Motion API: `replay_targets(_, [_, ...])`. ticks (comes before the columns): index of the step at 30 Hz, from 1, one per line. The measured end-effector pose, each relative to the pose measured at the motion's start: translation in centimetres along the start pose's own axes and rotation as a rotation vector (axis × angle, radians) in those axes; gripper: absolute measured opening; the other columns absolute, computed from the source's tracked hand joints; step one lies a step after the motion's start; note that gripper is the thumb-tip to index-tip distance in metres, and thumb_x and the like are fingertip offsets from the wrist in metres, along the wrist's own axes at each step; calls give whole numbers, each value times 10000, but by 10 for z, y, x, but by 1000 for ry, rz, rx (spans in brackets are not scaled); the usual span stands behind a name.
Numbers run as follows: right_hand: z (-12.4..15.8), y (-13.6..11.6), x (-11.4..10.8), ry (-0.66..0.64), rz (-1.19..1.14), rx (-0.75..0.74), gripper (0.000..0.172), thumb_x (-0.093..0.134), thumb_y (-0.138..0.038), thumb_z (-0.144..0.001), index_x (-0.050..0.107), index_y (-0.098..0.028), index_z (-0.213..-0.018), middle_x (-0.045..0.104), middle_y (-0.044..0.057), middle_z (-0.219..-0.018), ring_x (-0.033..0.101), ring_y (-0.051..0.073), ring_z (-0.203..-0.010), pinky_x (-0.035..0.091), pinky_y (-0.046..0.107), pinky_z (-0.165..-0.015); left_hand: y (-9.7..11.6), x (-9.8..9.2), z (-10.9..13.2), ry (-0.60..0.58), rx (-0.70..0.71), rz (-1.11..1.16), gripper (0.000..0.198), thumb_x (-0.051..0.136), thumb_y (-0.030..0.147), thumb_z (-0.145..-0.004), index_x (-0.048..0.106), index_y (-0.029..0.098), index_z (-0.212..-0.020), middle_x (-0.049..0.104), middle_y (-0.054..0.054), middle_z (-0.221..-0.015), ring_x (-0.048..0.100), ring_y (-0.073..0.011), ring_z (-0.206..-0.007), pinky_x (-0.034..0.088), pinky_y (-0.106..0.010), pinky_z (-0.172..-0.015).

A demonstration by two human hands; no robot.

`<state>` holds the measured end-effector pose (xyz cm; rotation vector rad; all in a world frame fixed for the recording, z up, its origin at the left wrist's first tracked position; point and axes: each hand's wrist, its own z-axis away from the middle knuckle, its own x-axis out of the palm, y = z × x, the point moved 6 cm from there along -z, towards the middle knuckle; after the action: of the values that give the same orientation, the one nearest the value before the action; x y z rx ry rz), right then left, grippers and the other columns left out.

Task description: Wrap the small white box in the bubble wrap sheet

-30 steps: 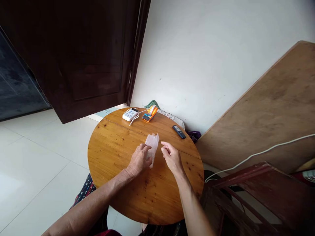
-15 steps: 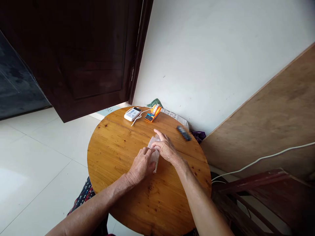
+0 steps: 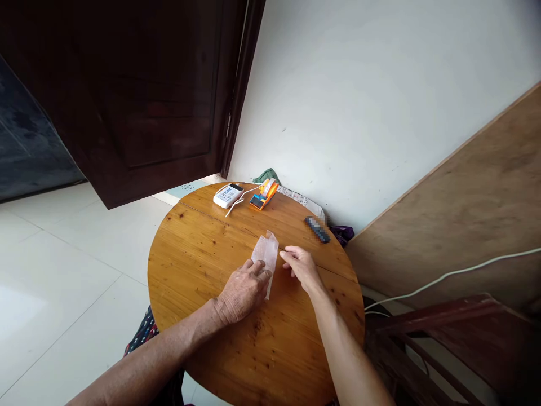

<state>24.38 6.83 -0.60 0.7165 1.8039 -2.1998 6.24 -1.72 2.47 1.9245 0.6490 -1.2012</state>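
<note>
Near the center of the frame, we have a translucent wrap [image 3: 267,248] lying on our round wooden table [image 3: 190,265], its top edge crumpled and its lower part covered by our left hand [image 3: 245,288]. That hand rests over the wrap with bent fingers; we cannot tell whether it pinches the material or only presses on it. Our right hand [image 3: 302,268] hovers just to the right of the wrap, apart from it, released, with fingers loosely curled and the index finger toward the wrap.

Above our hands in the frame, near the table's far edge, we see a white device [image 3: 228,196] with a white cable [image 3: 237,206], and just right of it an orange tape dispenser [image 3: 267,192]. At center right, a dark, pixelated object [image 3: 316,229] lies near the table's edge. A dark door [image 3: 147,113] fills the upper left.
</note>
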Motion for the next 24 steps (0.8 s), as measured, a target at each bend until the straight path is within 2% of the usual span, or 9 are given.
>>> replay_targets(4, [-2,-7,17,-119,-55,54,309,737,-401,-651,646,-166,-830,642,19,-676,544,108,-476,273,186,-339,-1,4,2,-1,-15,5,232,440,201,-966,626,211,-1103,610,-72,-1154,542,-235,-979,542,-361,-880])
replay_targets(6, [-5,-14,26,-166,-81,77,293,761,-401,-629,628,-173,-757,552,-32,-542,460,81,-418,233,177,-336,-2,5,3,14,-15,-7,243,452,196,-955,620,219,-1128,579,-79,-1263,550,-241,-1001,549,-367,-865])
replay_targets(9, [-9,-21,37,-229,-107,107,278,776,-375,-600,599,-179,-690,421,-84,-431,350,57,-369,188,172,-344,-2,5,2,7,0,-44,239,482,199,-937,618,219,-1133,446,-91,-1471,567,-255,-1034,562,-377,-826])
replay_targets(10, [-10,-22,40,-243,-112,112,269,775,-362,-593,592,-181,-672,396,-93,-412,321,52,-360,177,175,-348,-2,4,1,-6,10,-57,230,484,200,-937,620,214,-1121,424,-94,-1496,573,-258,-1037,563,-382,-824])
replay_targets(12, [-12,-23,44,-249,-122,104,253,772,-337,-577,580,-185,-640,366,-103,-388,279,46,-354,168,182,-360,0,2,-1,-48,38,-64,221,480,196,-940,621,204,-1110,478,-100,-1459,590,-255,-1023,557,-389,-846])
replay_targets(16, [-15,-23,48,-202,-165,34,254,767,-342,-553,572,-191,-613,387,-95,-405,312,58,-387,214,201,-399,-2,0,-4,-95,17,26,265,460,182,-950,598,206,-1174,639,-72,-1268,604,-244,-1020,524,-381,-931])
replay_targets(20, [-11,-28,42,-148,-238,-57,294,746,-410,-548,560,-198,-632,482,-65,-499,393,87,-462,280,215,-441,-13,4,-2,-48,-101,214,340,511,183,-920,563,211,-1256,671,-51,-1220,600,-235,-1065,512,-349,-957])
replay_targets(24, [8,-41,33,-140,-316,-150,313,720,-430,-571,560,-205,-718,578,-38,-645,484,116,-581,371,219,-523,-23,13,-2,22,-120,321,294,520,189,-913,620,206,-1190,676,-57,-1194,611,-223,-1065,512,-340,-963])
